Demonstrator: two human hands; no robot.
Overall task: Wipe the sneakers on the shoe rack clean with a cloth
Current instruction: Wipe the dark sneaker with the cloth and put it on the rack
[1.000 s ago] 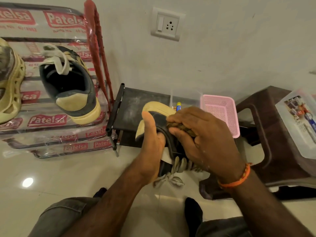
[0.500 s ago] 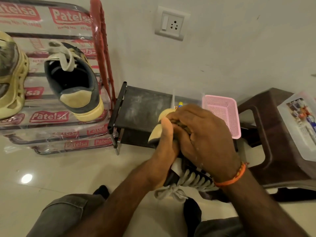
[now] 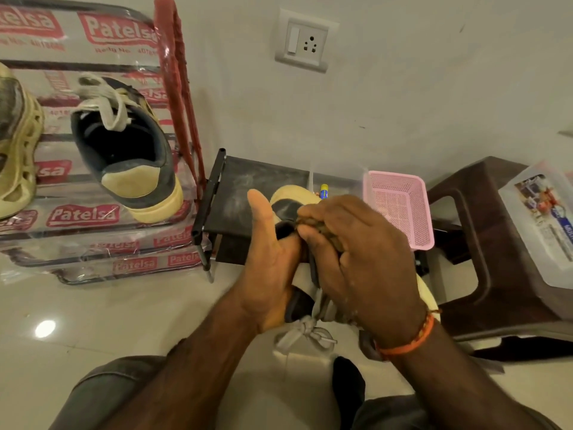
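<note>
Presently catalogued, one view from the head camera.

Item 1: held sneaker (image 3: 286, 209), dark upper with cream sole, lifted in front of the person, toe pointing away, grey laces hanging in a knot below the hands. Its far end shows just above a black low stand (image 3: 248, 184).

Item 2: left hand (image 3: 269, 268), wrapped around the near side of the held sneaker from below, thumb raised straight beside the toe.

Item 3: right hand (image 3: 362, 259), fingers curled over a bunched brown cloth (image 3: 322, 228), pressing it against the top of the held sneaker. Only a small part of the cloth shows between the fingers. An orange wristband (image 3: 412, 339) sits on this wrist.

Item 4: shoe rack (image 3: 179, 88), red-framed, still in clear printed plastic wrap, at left against the wall.

Item 5: second sneaker (image 3: 133, 156), matching colours, resting tilted on the rack with heel toward the camera and pale laces loose.

Item 6: yellow shoe (image 3: 18, 156) with an openwork sole, at the left edge of the rack, partly cut off.

Item 7: pink basket (image 3: 400, 206), mesh-sided, just right of the hands, beside the black stand.

Item 8: brown stool (image 3: 471, 243), at right, carrying a clear lidded box (image 3: 539, 225).

Item 9: wall socket (image 3: 305, 41), on the wall above the stand.
</note>
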